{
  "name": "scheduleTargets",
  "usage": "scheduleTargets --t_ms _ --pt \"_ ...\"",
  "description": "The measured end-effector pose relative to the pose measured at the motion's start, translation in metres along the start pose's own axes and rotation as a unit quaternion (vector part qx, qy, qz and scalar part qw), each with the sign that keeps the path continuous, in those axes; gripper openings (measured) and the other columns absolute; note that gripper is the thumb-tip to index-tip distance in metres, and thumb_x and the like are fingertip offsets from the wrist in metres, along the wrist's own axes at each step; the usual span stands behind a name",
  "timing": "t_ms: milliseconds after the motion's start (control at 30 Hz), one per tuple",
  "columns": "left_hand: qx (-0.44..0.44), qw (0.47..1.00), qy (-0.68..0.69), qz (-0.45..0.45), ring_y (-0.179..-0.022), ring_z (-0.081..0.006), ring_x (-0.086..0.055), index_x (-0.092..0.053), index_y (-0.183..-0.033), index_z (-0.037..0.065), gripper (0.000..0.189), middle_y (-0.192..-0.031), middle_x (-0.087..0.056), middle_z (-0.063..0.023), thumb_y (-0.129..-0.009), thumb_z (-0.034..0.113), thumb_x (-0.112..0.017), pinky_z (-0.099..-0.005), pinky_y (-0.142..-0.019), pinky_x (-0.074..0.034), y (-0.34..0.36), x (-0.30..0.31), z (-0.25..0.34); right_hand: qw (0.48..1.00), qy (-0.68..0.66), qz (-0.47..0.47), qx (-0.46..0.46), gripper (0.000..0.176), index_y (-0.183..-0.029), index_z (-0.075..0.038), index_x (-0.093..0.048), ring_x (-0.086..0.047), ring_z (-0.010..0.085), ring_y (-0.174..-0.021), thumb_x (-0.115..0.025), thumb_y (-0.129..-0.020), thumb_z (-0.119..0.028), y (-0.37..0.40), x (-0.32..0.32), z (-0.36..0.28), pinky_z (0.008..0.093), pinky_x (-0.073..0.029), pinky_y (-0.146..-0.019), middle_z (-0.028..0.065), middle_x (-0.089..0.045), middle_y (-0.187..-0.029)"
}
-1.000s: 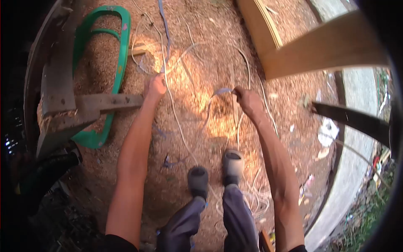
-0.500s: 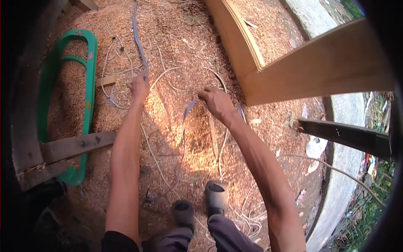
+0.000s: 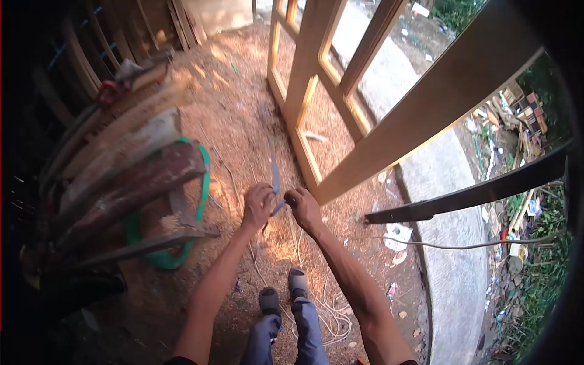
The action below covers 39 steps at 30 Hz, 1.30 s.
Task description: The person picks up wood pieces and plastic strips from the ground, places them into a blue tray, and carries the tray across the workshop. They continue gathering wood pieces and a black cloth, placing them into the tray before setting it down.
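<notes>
A flat blue-grey strap (image 3: 275, 175) runs up and away from my hands over the shavings. My left hand (image 3: 258, 204) is closed on it with fingers bent. Just to its right, my right hand (image 3: 304, 210) pinches the strap too, and a short piece shows between the two hands. Part of the strap is hidden by my fingers. Beyond my right hand stands the corner of a wooden frame (image 3: 304, 100) with crossing bars, apart from the hand.
Wood shavings (image 3: 237, 79) cover the ground. Stacked timber (image 3: 134, 173) and a green frame (image 3: 204, 182) lie left. A dark beam (image 3: 462, 198) juts in from the right above a concrete strip (image 3: 453, 267). A pale cord (image 3: 334, 310) lies coiled near my feet.
My hands have come closer together, both still on the strap. The view has tilted up, bringing more of the wooden frame and the timber stack into sight.
</notes>
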State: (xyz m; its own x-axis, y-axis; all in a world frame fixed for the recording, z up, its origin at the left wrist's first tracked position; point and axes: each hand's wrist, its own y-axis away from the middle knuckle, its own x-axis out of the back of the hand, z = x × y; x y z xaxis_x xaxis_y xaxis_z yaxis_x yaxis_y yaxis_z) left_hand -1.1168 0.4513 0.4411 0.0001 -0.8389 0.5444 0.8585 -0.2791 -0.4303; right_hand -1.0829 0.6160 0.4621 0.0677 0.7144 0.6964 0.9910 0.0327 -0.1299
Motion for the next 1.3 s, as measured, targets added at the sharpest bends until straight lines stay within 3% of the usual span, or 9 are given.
scheduleTargets --t_ms 333,400,533,633,800,933,1000,1200,1300 --pt "-0.148 0.988 -0.033 0.017 -0.099 -0.0317 -0.049 -0.058 -0.083 0.003 0.011 -0.102 -0.054 -0.0120 -0.074 0.009 -0.057 -0.0409 -0.085 -0.037 -0.086 0.166 0.260 0.980 -0.053 0.140 0.132 0.013 -0.081 -0.002 -0.053 -0.052 0.0350 -0.099 -0.062 -0.071 -0.005 0.020 0.204 -0.212 0.0387 -0.043 -0.079 0.0186 -0.055 -0.107" --pt "-0.156 0.986 -0.047 0.039 -0.099 -0.0302 -0.049 -0.058 -0.084 0.003 0.012 -0.099 -0.055 -0.0108 -0.074 0.010 -0.058 -0.0397 -0.085 -0.036 -0.081 0.184 0.301 0.987 -0.025 0.131 0.089 0.014 -0.084 -0.003 -0.054 -0.061 0.0284 -0.082 -0.061 -0.073 -0.003 0.034 0.229 -0.234 0.0341 -0.048 -0.063 0.0156 -0.061 -0.095" --pt "-0.194 0.981 -0.017 0.029 -0.094 -0.0284 -0.051 -0.060 -0.083 0.004 0.011 -0.091 -0.060 -0.0100 -0.072 0.007 -0.063 -0.0367 -0.083 -0.039 -0.076 0.201 0.372 0.965 -0.194 0.156 0.082 0.026 -0.102 -0.005 -0.052 -0.061 0.0332 -0.072 -0.059 -0.077 -0.011 0.076 0.294 -0.285 0.0367 -0.047 -0.063 0.0174 -0.062 -0.075" --pt "-0.187 0.982 0.012 0.003 -0.092 -0.0255 -0.053 -0.062 -0.080 0.004 0.014 -0.091 -0.061 -0.0097 -0.068 0.009 -0.069 -0.0353 -0.081 -0.041 -0.075 0.210 0.416 0.983 -0.112 0.073 0.122 0.042 -0.120 -0.010 -0.048 -0.063 0.0277 -0.070 -0.058 -0.080 -0.015 0.099 0.350 -0.305 0.0332 -0.047 -0.060 0.0180 -0.063 -0.078" --pt "0.018 0.972 0.211 -0.106 -0.076 -0.0127 -0.057 -0.054 -0.103 0.002 0.039 -0.093 -0.058 -0.0089 -0.074 0.023 -0.069 -0.0291 -0.063 -0.049 -0.087 0.214 0.462 0.955 0.017 0.145 0.259 0.016 -0.078 -0.007 -0.066 -0.060 0.0311 -0.064 -0.061 -0.075 -0.022 0.121 0.413 -0.328 0.0367 -0.047 -0.058 0.0145 -0.061 -0.069" --pt "0.006 0.883 0.434 -0.181 -0.091 -0.0134 -0.053 -0.038 -0.122 0.004 0.060 -0.101 -0.056 -0.0067 -0.077 0.034 -0.066 -0.0305 -0.080 -0.044 -0.066 0.187 0.505 0.965 0.031 0.206 0.159 0.014 -0.076 -0.009 -0.067 -0.061 0.0307 -0.066 -0.059 -0.073 -0.020 0.146 0.451 -0.353 0.0371 -0.049 -0.060 0.0138 -0.062 -0.070" --pt "-0.041 0.883 0.354 -0.306 -0.103 -0.0132 -0.048 -0.051 -0.116 0.004 0.058 -0.109 -0.054 -0.0062 -0.074 0.040 -0.067 -0.0307 -0.087 -0.039 -0.059 0.172 0.521 0.967 0.082 0.202 0.128 0.015 -0.077 -0.008 -0.067 -0.061 0.0315 -0.066 -0.059 -0.072 -0.021 0.160 0.471 -0.361 0.0370 -0.049 -0.062 0.0153 -0.062 -0.070" --pt "0.017 0.814 0.343 -0.468 -0.086 -0.0148 -0.059 -0.057 -0.102 -0.001 0.034 -0.089 -0.063 -0.0087 -0.079 0.024 -0.064 -0.0270 -0.081 -0.042 -0.022 0.097 0.517 0.946 0.112 0.299 0.055 0.015 -0.080 -0.006 -0.067 -0.062 0.0319 -0.067 -0.059 -0.070 -0.014 0.190 0.495 -0.309 0.0362 -0.050 -0.063 0.0162 -0.063 -0.072" --pt "0.038 0.811 0.330 -0.481 -0.080 -0.0127 -0.058 -0.059 -0.097 0.000 0.030 -0.082 -0.061 -0.0050 -0.082 0.026 -0.061 -0.0248 -0.075 -0.041 -0.011 0.091 0.489 0.931 0.095 0.339 -0.095 0.013 -0.082 -0.002 -0.066 -0.062 0.0180 -0.063 -0.057 -0.073 -0.006 0.234 0.500 -0.269 0.0299 -0.048 -0.060 0.0119 -0.065 -0.073"
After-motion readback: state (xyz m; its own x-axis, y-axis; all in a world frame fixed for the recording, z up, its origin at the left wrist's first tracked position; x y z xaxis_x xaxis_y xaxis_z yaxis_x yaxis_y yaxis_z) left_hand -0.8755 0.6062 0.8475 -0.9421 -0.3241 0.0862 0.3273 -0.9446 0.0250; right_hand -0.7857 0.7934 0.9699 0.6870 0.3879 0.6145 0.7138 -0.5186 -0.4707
